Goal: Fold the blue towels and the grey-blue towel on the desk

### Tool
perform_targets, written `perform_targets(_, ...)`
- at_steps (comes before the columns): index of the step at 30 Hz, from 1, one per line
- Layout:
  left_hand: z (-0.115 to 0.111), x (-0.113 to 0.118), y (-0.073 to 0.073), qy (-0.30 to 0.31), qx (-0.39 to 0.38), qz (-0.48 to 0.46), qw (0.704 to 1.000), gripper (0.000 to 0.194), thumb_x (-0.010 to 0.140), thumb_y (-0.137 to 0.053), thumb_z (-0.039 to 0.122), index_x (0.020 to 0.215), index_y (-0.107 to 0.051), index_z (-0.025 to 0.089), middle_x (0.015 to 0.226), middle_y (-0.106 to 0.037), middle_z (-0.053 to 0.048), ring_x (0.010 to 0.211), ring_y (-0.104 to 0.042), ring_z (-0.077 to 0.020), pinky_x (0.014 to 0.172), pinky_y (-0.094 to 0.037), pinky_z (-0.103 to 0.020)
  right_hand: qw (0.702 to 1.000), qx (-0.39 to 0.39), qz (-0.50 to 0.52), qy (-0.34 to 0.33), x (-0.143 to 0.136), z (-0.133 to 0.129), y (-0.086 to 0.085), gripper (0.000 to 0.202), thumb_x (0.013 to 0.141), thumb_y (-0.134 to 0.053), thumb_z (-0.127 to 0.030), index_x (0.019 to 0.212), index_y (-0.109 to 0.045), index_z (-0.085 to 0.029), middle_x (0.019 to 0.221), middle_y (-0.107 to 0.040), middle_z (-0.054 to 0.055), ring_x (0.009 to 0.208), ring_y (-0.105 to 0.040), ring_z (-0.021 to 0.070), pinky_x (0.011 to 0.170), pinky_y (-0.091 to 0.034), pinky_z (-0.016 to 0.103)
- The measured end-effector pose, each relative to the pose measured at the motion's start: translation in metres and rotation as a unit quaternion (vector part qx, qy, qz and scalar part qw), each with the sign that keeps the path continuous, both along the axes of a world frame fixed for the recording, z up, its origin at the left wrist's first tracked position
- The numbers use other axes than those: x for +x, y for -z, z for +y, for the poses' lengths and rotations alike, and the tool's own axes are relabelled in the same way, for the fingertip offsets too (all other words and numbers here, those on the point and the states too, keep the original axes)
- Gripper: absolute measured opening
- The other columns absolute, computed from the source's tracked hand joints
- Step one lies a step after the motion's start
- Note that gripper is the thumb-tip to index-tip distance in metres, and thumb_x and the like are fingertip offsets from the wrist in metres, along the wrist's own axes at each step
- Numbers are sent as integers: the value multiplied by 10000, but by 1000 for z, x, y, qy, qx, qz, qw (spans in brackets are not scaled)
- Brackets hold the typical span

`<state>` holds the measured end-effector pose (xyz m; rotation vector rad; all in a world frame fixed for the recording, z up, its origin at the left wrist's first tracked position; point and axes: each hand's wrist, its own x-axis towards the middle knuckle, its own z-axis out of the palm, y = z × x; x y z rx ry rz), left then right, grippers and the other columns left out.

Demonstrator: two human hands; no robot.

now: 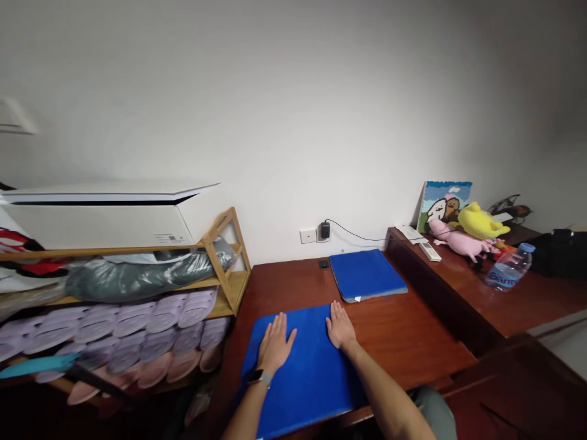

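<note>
A blue mat (307,373), seemingly cloth, lies spread on the dark red wooden table (284,281). My left hand (275,345) rests flat on its left part, fingers stretched out and thumb apart; a watch (260,377) is on that wrist. At the mat's far right corner lies my right hand (340,327), palm down with the fingers extended. Neither hand grips anything. Behind the right hand, against the wall side, sits a folded blue mat (367,274) with a grey underside and a small white tag (357,299).
On the left stands a wooden shoe rack (233,287) with several slippers (153,315) and a white box (101,223) on top. A higher desk at right holds a water bottle (510,269), plush toys (481,221) and a remote (430,251). A black plug (325,230) trails a cable.
</note>
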<state>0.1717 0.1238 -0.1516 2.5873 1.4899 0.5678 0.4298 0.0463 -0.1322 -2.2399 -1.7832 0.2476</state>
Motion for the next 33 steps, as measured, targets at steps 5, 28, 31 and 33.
perform_targets(5,8,-58,6,-68,-3,9,998,817,1085,-255,570,1642,-463,10,1704,-512,-257,1631,-415,-382,1339,-343,-565,1000,-18,6,-1,-3,-4,-15,703,1135,-269,-356,1724,-288,27,1814,-222,191,1706,-225,288,1385,-183,413)
perform_targets(28,-28,53,15,77,34,37,996,678,1124,-319,520,1687,-466,172,1726,-502,-142,1629,-445,-309,1346,-371,-525,999,-33,21,3,-10,-33,-11,717,1130,-224,-381,1743,-246,-9,1829,-168,139,1720,-157,260,1405,-140,434)
perform_targets(31,-21,11,26,9,30,43,999,703,1109,-337,544,1672,-490,151,1720,-507,-163,1629,-443,-332,1344,-366,-547,999,-36,16,6,-10,-33,-9,718,1132,-220,-388,1747,-241,-19,1829,-164,135,1720,-163,254,1404,-146,429)
perform_targets(33,-14,-29,33,-44,36,51,997,724,1100,-339,540,1676,-474,122,1734,-486,-170,1634,-435,-332,1350,-356,-545,999,-40,11,6,-10,-32,-8,720,1133,-218,-393,1749,-233,-19,1832,-161,136,1721,-159,250,1403,-139,422)
